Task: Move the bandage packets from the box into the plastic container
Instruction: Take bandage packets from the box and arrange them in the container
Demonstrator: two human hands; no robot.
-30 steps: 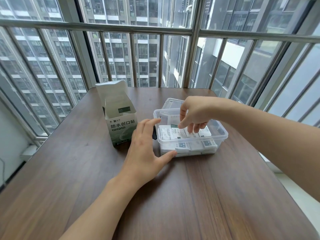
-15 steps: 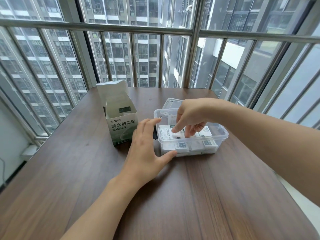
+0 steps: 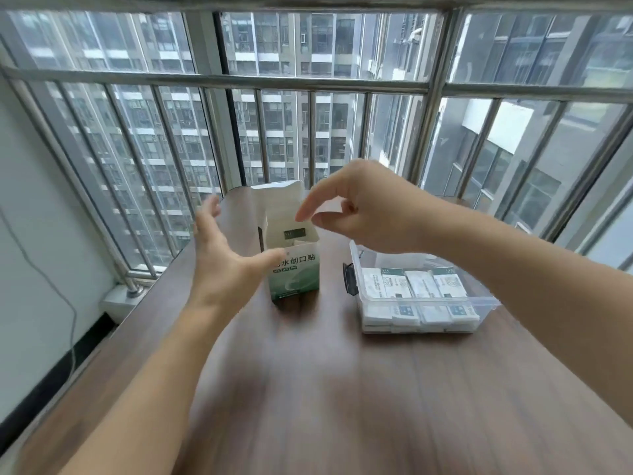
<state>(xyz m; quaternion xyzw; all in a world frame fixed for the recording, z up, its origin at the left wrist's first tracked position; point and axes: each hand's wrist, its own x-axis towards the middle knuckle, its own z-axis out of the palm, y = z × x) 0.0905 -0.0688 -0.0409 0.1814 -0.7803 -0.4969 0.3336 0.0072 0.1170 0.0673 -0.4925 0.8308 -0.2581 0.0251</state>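
Note:
A white and green bandage box [image 3: 294, 269] stands upright on the wooden table [image 3: 342, 389] with its top flap open. My left hand [image 3: 222, 262] is spread beside the box's left side, thumb across its front corner. My right hand [image 3: 356, 207] hovers over the box's open top, forefinger and thumb apart and holding nothing. To the right sits the clear plastic container [image 3: 479, 303], holding several white bandage packets [image 3: 414, 286] in rows. What lies inside the box is mostly hidden.
A black clip [image 3: 349, 279] sits on the container's left end. Metal window rails [image 3: 308, 80] run right behind the table's far edge. A white wall and a thin cable [image 3: 65, 303] are at the left.
My right hand has left the container and moved left over the open box. My left hand has lifted off the table and swung to the box's left side. The camera has shifted.

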